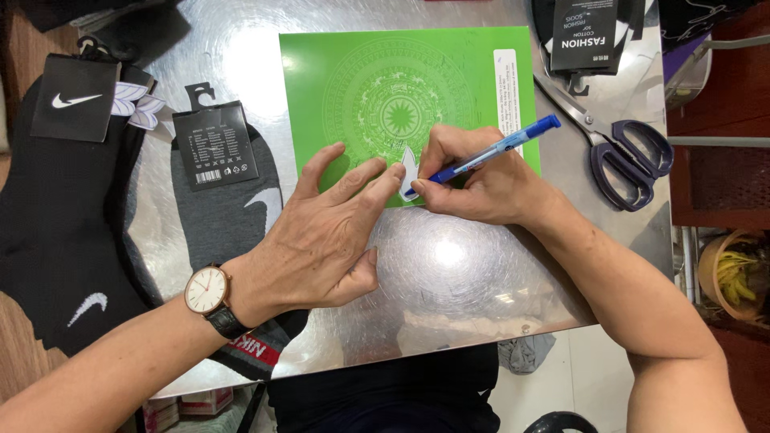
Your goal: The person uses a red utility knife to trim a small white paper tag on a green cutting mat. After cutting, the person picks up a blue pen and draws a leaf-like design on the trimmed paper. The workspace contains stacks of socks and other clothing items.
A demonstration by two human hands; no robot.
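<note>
My right hand (473, 180) grips a blue pen (497, 149) with its tip down on a small white paper cut-out (408, 172). The cut-out lies on a green booklet (353, 88) with a round pattern on its cover. My left hand (325, 232) rests flat on the booklet's lower edge, fingers spread, with the fingertips pressing the cut-out's left side. A round watch with a dark strap (208, 293) is on my left wrist.
Purple-handled scissors (622, 152) lie right of the booklet on the shiny metal table (449, 265). Grey socks (228, 204) and black socks (56, 208) with card tags lie to the left. More tagged socks (584, 32) sit at the top right.
</note>
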